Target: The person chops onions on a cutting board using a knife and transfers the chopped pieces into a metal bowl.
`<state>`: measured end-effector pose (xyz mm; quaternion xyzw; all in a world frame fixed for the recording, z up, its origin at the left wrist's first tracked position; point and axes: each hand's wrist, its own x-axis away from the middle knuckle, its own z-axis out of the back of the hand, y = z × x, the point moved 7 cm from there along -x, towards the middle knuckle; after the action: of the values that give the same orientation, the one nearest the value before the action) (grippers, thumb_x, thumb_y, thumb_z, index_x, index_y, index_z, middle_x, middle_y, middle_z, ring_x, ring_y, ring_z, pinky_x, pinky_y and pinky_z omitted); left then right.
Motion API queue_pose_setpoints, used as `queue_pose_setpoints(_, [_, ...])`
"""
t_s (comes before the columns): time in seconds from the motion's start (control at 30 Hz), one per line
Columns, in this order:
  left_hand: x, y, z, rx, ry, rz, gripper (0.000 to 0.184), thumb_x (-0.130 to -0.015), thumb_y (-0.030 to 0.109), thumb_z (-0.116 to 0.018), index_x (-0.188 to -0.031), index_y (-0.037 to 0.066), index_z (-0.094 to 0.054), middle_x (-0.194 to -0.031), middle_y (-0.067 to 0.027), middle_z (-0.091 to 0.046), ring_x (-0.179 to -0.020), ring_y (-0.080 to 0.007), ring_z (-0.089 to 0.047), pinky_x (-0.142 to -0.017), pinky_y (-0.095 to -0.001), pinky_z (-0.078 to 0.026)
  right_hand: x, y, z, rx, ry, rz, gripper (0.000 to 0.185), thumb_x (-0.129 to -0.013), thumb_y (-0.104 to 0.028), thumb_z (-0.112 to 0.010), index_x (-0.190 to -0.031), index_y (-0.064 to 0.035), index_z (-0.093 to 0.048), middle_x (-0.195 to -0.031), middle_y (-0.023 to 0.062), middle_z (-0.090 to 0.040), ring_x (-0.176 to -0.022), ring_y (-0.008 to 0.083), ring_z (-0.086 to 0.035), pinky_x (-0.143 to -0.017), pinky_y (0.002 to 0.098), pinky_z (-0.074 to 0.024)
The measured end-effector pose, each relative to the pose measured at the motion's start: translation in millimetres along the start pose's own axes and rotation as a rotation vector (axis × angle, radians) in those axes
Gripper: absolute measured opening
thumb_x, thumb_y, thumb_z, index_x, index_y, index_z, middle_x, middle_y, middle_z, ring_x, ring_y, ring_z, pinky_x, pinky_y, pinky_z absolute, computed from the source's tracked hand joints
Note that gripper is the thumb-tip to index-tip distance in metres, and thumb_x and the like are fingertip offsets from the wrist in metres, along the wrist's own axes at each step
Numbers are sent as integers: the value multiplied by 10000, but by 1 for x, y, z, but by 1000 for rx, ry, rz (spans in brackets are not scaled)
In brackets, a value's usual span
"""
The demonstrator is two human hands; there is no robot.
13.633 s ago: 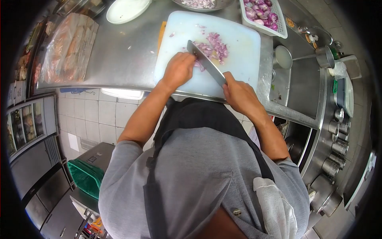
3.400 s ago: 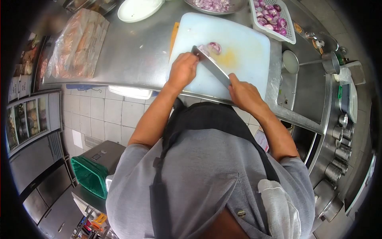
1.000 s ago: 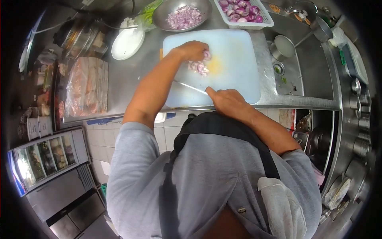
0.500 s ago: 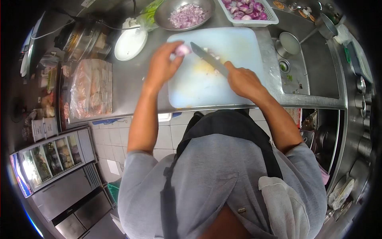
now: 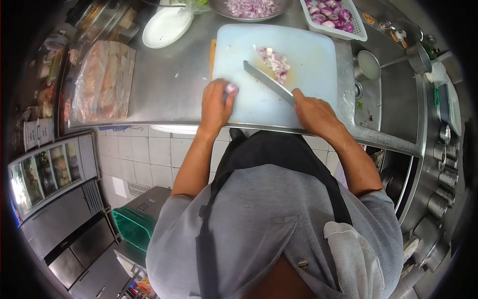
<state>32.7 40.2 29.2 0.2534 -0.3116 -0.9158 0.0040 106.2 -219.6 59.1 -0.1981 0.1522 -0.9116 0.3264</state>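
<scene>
My left hand [image 5: 217, 104] is closed round a piece of red onion [image 5: 230, 88] at the left edge of the white cutting board [image 5: 239, 42]. In my right hand [image 5: 317, 113] is a kitchen knife [image 5: 269, 81], gripped by its handle. The blade points up and left, low over the board. Just beyond it lies a small pile of chopped onion [image 5: 276, 64]. A metal bowl [image 5: 251, 16] of diced onion stands behind the board. To its right, a white plastic basket [image 5: 361, 34] holds several peeled red onions.
An oval white plate [image 5: 167, 30] sits left of the board. Farther left is a plastic-wrapped package [image 5: 103, 82] on the steel counter [image 5: 162, 97]. At right is a sink [image 5: 398, 99] with a metal pot [image 5: 368, 66] in it.
My left hand has come back toward the counter's front edge with the onion. The knife's tip has moved away from the onion, and the chopped pile now shows beyond the blade. The camera view has shifted.
</scene>
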Motion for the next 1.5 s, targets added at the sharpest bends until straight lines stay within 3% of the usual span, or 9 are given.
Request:
queue_pose_setpoints(0.4, [-37, -14, -16, 126, -40, 50, 107, -902, 50, -736, -1004, 49, -706, -1003, -152, -674, -960, -378, -650, -845, -453, -524, -1, -32, 36, 60, -23, 24, 186, -977, -58, -505, -1157, -16, -494, -843, 291, -708, -821, 485, -708, -737, 600, -530])
queue_pose_setpoints(0.5, [-43, -12, -14, 44, -72, -44, 114, -934, 59, -742, -1044, 41, -720, -997, -127, -670, -899, -306, -667, -798, -398, -544, -6, -53, 46, 53, -11, 94, 197, -961, -42, -507, -1155, -13, -499, -838, 293, -705, -811, 484, -708, -732, 599, -529])
queue_pose_setpoints(0.6, [-40, -18, -17, 110, -75, 43, 105, -897, 45, -731, -1000, 56, -714, -1006, -140, -680, -939, -376, -643, -830, -454, -525, -11, -49, 21, -3, -76, 72, 199, -955, -29, -507, -1152, -8, -505, -805, 282, -701, -789, 488, -701, -722, 597, -527])
queue_pose_setpoints(0.8, [-34, -17, -14, 122, 56, -66, 103, -898, 41, -732, -996, 72, -726, -991, -112, -680, -931, -356, -646, -817, -444, -531, -2, -51, 37, 71, -104, 62, 183, -1045, -134, -538, -1160, -19, -453, -798, 283, -680, -779, 535, -647, -705, 624, -472])
queue_pose_setpoints(0.9, [-29, -18, -16, 129, 76, -52, 123, -887, 25, -739, -1000, 71, -727, -988, -106, -678, -923, -353, -646, -815, -443, -532, -5, -66, 37, 20, -71, 54, 159, -973, -48, -501, -1123, 4, -493, -803, 298, -689, -779, 512, -687, -712, 610, -514])
queue_pose_setpoints(1.0, [-29, -16, -14, 104, 79, -67, 101, -908, 38, -748, -1004, 51, -720, -986, -117, -678, -939, -337, -661, -841, -419, -537, -8, -47, 4, 56, -135, -1, 159, -979, -53, -511, -1126, 4, -491, -771, 285, -684, -760, 506, -686, -702, 608, -515])
queue_pose_setpoints(1.23, [-26, -18, -14, 140, 113, -94, 137, -864, 4, -742, -981, 67, -709, -974, -108, -664, -915, -357, -645, -796, -444, -534, -2, -76, 43, 27, -72, 68, 165, -999, -87, -518, -1136, -5, -476, -779, 283, -687, -749, 512, -679, -686, 611, -510])
queue_pose_setpoints(1.37, [-26, -20, -11, 162, 120, -92, 136, -857, -5, -737, -970, 62, -705, -975, -109, -665, -912, -358, -647, -794, -444, -537, -6, -46, -8, 45, -143, -9, 179, -1009, -103, -536, -1150, -13, -474, -786, 275, -694, -738, 511, -679, -684, 608, -512])
queue_pose_setpoints(1.5, [-24, -17, -9, 146, 125, -80, 129, -853, -15, -730, -953, 60, -699, -963, -109, -663, -903, -356, -646, -786, -441, -540, 0, -65, 26, 76, -103, 34, 201, -1020, -114, -539, -1183, -12, -480, -788, 275, -694, -744, 504, -682, -686, 609, -512])
